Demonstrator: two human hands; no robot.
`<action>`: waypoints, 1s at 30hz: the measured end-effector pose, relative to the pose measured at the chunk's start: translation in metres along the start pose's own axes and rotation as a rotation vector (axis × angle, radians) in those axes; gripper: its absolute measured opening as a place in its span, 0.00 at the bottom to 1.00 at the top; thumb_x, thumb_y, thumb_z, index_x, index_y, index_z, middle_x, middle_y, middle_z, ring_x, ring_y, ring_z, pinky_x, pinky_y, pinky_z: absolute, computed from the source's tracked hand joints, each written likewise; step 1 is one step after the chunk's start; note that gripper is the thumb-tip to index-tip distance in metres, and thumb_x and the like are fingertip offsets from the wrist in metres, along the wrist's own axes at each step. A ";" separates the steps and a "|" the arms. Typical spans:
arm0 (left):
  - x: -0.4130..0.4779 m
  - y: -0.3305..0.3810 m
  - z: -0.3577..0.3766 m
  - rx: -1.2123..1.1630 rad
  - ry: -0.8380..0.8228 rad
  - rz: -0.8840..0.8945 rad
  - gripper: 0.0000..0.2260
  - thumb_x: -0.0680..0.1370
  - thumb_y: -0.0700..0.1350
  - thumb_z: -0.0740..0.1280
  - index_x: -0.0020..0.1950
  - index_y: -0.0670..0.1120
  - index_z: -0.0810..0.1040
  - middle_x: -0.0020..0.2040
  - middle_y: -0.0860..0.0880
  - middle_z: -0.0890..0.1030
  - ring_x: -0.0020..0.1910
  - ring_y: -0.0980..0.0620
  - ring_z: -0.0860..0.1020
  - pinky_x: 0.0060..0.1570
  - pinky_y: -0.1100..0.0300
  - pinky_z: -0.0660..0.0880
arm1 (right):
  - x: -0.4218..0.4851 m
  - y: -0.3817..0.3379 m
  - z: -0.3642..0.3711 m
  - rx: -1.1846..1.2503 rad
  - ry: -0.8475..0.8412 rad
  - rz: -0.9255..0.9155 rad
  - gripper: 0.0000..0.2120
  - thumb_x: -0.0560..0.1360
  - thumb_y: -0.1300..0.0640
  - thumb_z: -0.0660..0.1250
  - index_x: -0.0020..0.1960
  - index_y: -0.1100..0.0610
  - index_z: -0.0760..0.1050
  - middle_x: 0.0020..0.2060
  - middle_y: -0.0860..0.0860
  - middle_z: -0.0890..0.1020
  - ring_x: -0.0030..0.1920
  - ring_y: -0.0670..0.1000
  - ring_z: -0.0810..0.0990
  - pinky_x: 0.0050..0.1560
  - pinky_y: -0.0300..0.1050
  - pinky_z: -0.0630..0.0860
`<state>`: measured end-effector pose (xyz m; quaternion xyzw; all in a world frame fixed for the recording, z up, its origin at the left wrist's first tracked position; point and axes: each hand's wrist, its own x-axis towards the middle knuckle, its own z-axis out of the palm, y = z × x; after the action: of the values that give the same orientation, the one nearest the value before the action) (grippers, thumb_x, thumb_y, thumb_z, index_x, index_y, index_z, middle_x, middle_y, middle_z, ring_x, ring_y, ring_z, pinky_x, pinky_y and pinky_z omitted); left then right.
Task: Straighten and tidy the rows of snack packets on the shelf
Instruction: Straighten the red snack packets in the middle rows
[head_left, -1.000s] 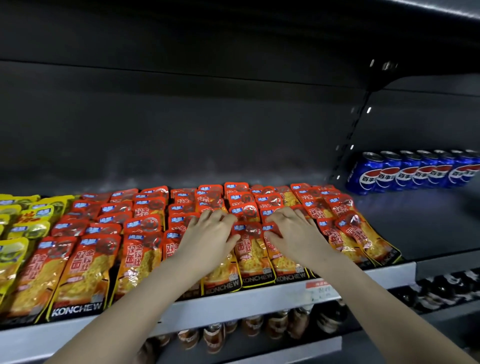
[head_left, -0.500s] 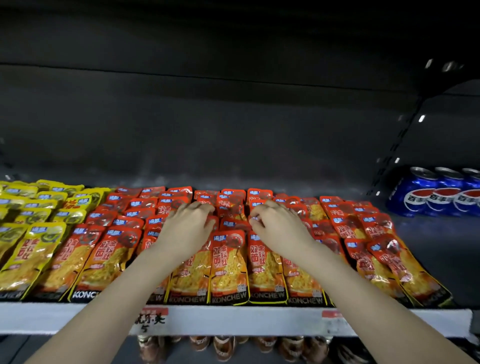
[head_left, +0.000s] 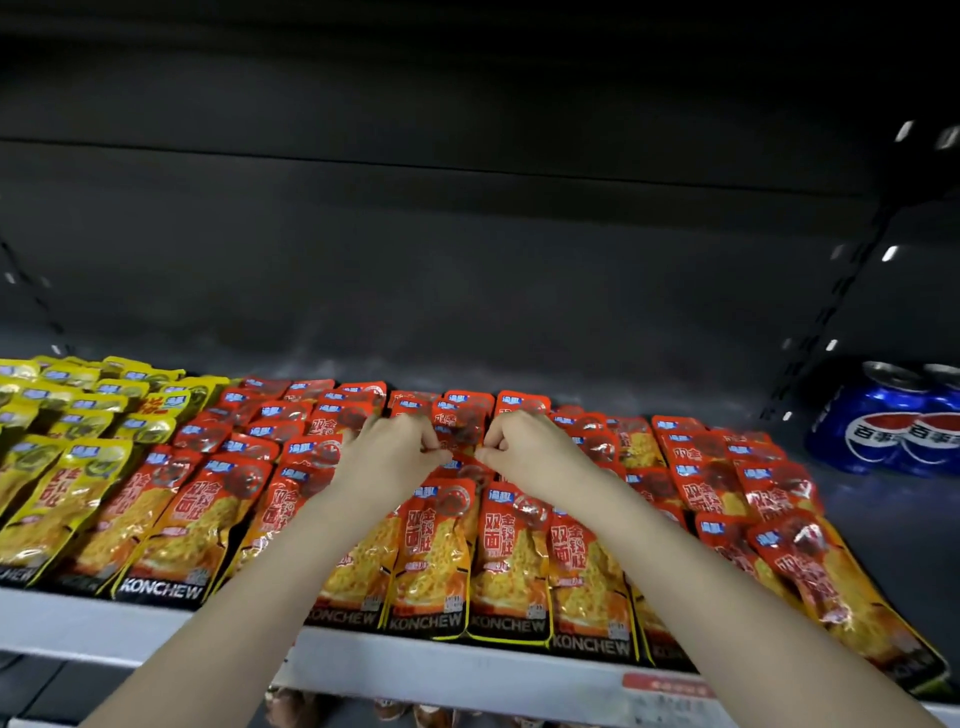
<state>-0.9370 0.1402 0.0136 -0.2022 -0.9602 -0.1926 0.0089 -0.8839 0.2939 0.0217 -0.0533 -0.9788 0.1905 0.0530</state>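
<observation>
Mid-row straightening: left hand (head_left: 392, 460) and right hand (head_left: 532, 452), nearly together, pinch one red snack packet (head_left: 461, 422) at their twelve o'clock; next, probably square it with its column.

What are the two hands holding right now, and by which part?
The left hand and right hand each pinch one red snack packet, apparently along its top edge, mid-shelf.

The red snack packets (head_left: 431, 551) are glossy plastic; the cans (head_left: 883, 421) are shiny metal; the shelf (head_left: 467, 670) edge looks matt.
</observation>
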 end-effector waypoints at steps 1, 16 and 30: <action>0.000 0.001 0.000 0.028 -0.024 0.006 0.08 0.75 0.57 0.66 0.48 0.53 0.78 0.52 0.53 0.81 0.64 0.46 0.71 0.65 0.43 0.63 | -0.001 0.000 0.001 0.001 0.000 -0.005 0.15 0.76 0.53 0.66 0.38 0.63 0.79 0.32 0.54 0.79 0.34 0.53 0.77 0.38 0.47 0.75; 0.011 -0.002 -0.007 -0.445 0.147 0.202 0.07 0.76 0.42 0.68 0.38 0.50 0.75 0.38 0.53 0.80 0.44 0.53 0.79 0.43 0.60 0.74 | -0.006 -0.004 0.000 0.169 0.146 0.021 0.13 0.77 0.48 0.65 0.43 0.57 0.77 0.28 0.46 0.73 0.29 0.45 0.71 0.30 0.41 0.64; 0.044 0.129 -0.011 -0.989 0.258 0.334 0.10 0.77 0.39 0.67 0.39 0.51 0.72 0.37 0.51 0.77 0.38 0.46 0.80 0.40 0.51 0.80 | -0.008 0.069 -0.102 0.488 0.606 0.008 0.05 0.76 0.61 0.66 0.43 0.54 0.75 0.32 0.41 0.76 0.30 0.36 0.75 0.36 0.29 0.68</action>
<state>-0.9278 0.2621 0.0751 -0.3069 -0.7006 -0.6412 0.0612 -0.8576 0.3942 0.0893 -0.0966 -0.8445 0.3937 0.3499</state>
